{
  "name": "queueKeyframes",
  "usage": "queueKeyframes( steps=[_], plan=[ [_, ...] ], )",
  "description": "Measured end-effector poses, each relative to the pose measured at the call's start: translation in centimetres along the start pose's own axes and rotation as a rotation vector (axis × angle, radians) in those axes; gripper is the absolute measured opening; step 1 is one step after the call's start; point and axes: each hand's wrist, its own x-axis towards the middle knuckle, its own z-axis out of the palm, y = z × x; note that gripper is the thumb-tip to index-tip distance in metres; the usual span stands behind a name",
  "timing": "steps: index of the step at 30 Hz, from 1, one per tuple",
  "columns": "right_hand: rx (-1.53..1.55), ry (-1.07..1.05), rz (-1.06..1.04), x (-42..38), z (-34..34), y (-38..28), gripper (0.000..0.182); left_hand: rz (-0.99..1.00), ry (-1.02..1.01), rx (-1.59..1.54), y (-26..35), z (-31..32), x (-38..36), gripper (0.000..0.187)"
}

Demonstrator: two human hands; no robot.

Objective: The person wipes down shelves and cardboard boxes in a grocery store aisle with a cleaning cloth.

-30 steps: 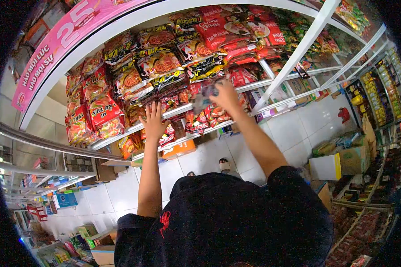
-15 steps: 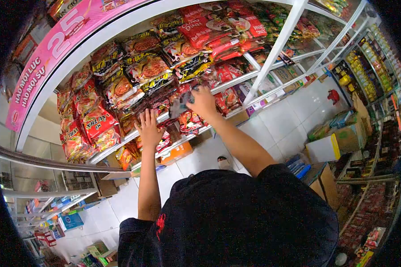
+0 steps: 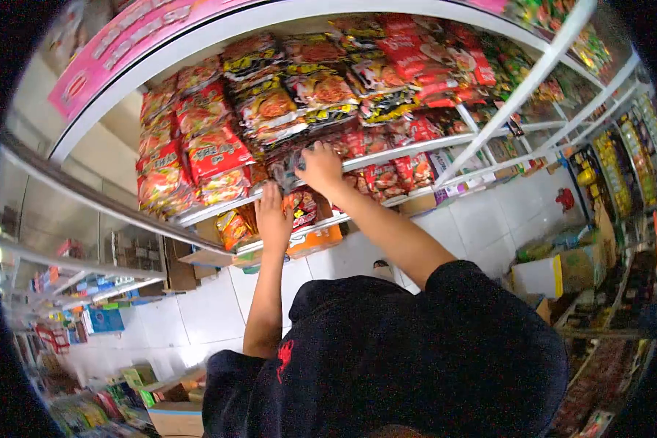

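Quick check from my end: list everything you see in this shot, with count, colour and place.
Crinkly plastic noodle packets: many, red, yellow and black, stacked on the upper shelf.
White metal shelf rail: one, runs under the packets.
Pink banner with white lettering: one, above the shelving, top left.
Orange box: one, on the floor under the lowest shelf.
White floor tiles: many, below the shelves.
Brown cardboard boxes: several, floor at right.
Dark grey packet: one, at the shelf edge, in the right hand.
Left hand: flat against the lower packets, fingers spread.
Right hand: closed on the dark grey packet.
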Motion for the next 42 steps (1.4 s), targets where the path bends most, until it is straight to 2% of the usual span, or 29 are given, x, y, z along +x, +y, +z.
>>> queueKeyframes(
  steps=[3, 5, 7, 10, 11, 13, 15, 16, 17, 18, 20, 23, 24, 26, 27, 29, 31, 32, 33, 34, 36, 38, 40, 41, 42],
  plan=[
    [0.089, -0.014, 0.005, -0.1, -0.9, 0.3, 0.036, -0.009, -0.029, 0.077, -0.5, 0.5, 0.2, 0.054],
    [0.130, 0.122, 0.047, -0.2, -0.5, 5.2, 0.036, -0.011, 0.018, 0.002, -0.2, 0.1, 0.3, 0.050],
    [0.015, 0.223, 0.131, -0.9, -2.2, 10.7, 0.036, -0.033, 0.038, -0.080, -0.1, 0.3, 0.2, 0.050],
    [-0.140, 0.249, 0.235, -1.3, -2.4, 11.7, 0.038, -0.053, 0.047, -0.128, 0.0, 0.2, 0.1, 0.047],
    [-0.227, 0.250, 0.283, -1.2, -2.5, 11.5, 0.039, -0.052, 0.049, -0.128, -0.3, 0.2, 0.1, 0.047],
    [-0.142, 0.060, 0.247, -0.2, -1.4, 7.3, 0.040, -0.011, 0.088, -0.160, -0.6, 0.6, 0.1, 0.050],
    [-0.091, 0.110, 0.057, -0.2, 0.7, 2.2, 0.045, -0.029, 0.082, -0.135, -0.3, 0.0, 0.1, 0.048],
    [-0.100, 0.056, -0.005, -0.1, 1.2, 0.0, 0.048, -0.046, 0.070, -0.108, 0.0, -0.1, -0.1, 0.046],
    [-0.023, 0.061, -0.017, -0.6, -0.1, -2.2, 0.048, -0.055, 0.067, -0.082, 0.1, -0.1, -0.2, 0.046],
    [-0.026, 0.058, -0.024, -0.6, 0.0, -1.7, 0.048, -0.061, 0.071, -0.084, 0.2, -0.1, -0.2, 0.046],
    [0.101, 0.045, -0.025, -0.5, 0.5, 0.6, 0.047, -0.083, 0.031, -0.054, 0.3, -0.4, 0.0, 0.047],
    [0.139, 0.251, -0.054, -1.1, -0.7, 10.4, 0.045, -0.096, 0.037, -0.068, 0.1, -0.2, 0.0, 0.049],
    [0.100, 0.151, 0.044, -1.6, -3.6, 12.5, 0.047, -0.093, 0.043, -0.066, 0.2, -0.2, -0.1, 0.050],
    [0.042, 0.150, 0.228, -1.8, -2.8, 21.6, 0.048, -0.108, 0.059, -0.057, 0.5, 0.0, -0.1, 0.048],
    [0.009, 0.120, 0.278, -2.0, -4.5, 23.4, 0.048, -0.133, 0.075, -0.079, 0.8, 0.0, -0.1, 0.047],
    [-0.023, 0.088, 0.321, -2.2, -6.1, 24.3, 0.048, -0.148, 0.115, -0.089, 1.0, 0.2, 0.3, 0.043],
    [-0.116, 0.177, 0.307, -2.4, -5.3, 22.5, 0.047, -0.184, 0.110, -0.049, 1.5, 0.1, 0.9, 0.041],
    [-0.082, 0.181, 0.177, -2.4, -4.9, 20.9, 0.043, -0.215, 0.101, -0.011, 2.1, 0.0, 1.2, 0.040],
    [0.000, 0.207, -0.038, -2.2, -4.9, 19.0, 0.041, -0.263, 0.116, -0.029, 2.9, 0.0, 1.7, 0.037],
    [0.040, 0.210, -0.099, -2.1, -3.5, 17.6, 0.040, -0.268, 0.119, -0.029, 3.5, 0.3, 2.1, 0.037],
    [0.093, -0.060, -0.041, -2.1, -4.5, 15.0, 0.047, -0.203, 0.174, -0.048, 4.3, 0.8, 2.7, 0.036],
    [0.178, 0.042, -0.095, -2.2, -4.3, 18.3, 0.046, -0.140, 0.161, -0.069, 4.6, 1.2, 3.0, 0.037],
    [0.149, 0.215, -0.073, -2.2, -5.7, 24.5, 0.041, -0.085, 0.073, -0.049, 4.7, 2.5, 2.9, 0.041],
    [0.070, 0.192, -0.019, -1.7, -5.9, 29.5, 0.037, -0.064, 0.060, -0.002, 4.4, 3.0, 2.5, 0.046],
    [-0.035, 0.258, 0.095, -1.5, -6.8, 33.4, 0.032, -0.060, 0.082, 0.002, 4.6, 3.2, 2.3, 0.049]
  ],
)
